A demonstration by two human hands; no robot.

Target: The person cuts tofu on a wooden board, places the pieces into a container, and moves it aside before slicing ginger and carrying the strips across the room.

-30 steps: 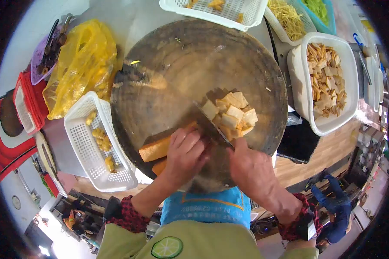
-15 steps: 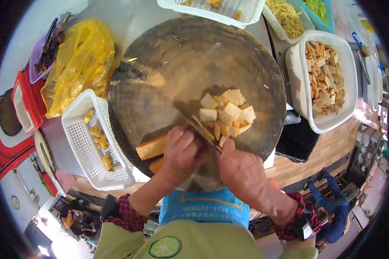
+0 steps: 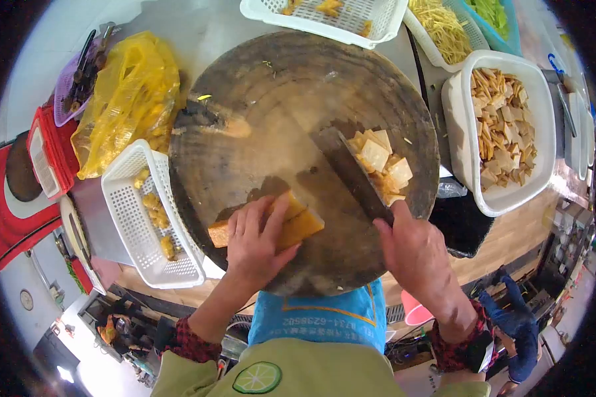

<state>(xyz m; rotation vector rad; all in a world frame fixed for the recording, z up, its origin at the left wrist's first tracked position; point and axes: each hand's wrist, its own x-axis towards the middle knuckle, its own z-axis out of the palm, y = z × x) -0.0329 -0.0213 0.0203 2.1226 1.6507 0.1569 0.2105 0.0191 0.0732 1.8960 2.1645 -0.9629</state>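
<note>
My right hand (image 3: pixel 420 258) is wrapped round the handle of a cleaver (image 3: pixel 356 173). The blade lies diagonally over the round wooden chopping block (image 3: pixel 265 132), its far side against a heap of cut tofu pieces (image 3: pixel 381 159). Left of the blade, my left hand (image 3: pixel 253 245) rests over brown-skinned tofu blocks (image 3: pixel 301 225), thumb on the near side and fingers across the top. The fingers partly cover the blocks, whose ends stick out on both sides. A gap separates these blocks from the cleaver.
On the right stands a white tub (image 3: pixel 543 132) of cut tofu. White baskets (image 3: pixel 122 192) with yellow-brown pieces sit left and at the back. A yellow plastic bag (image 3: pixel 126 99) lies back left. Shredded food (image 3: pixel 440 30) fills another basket. A person (image 3: pixel 513 324) is beyond, lower right.
The cleaver has moved right, away from the left hand, and the cut pieces have shifted right with it. My left hand has moved left and spread over the tofu blocks.
</note>
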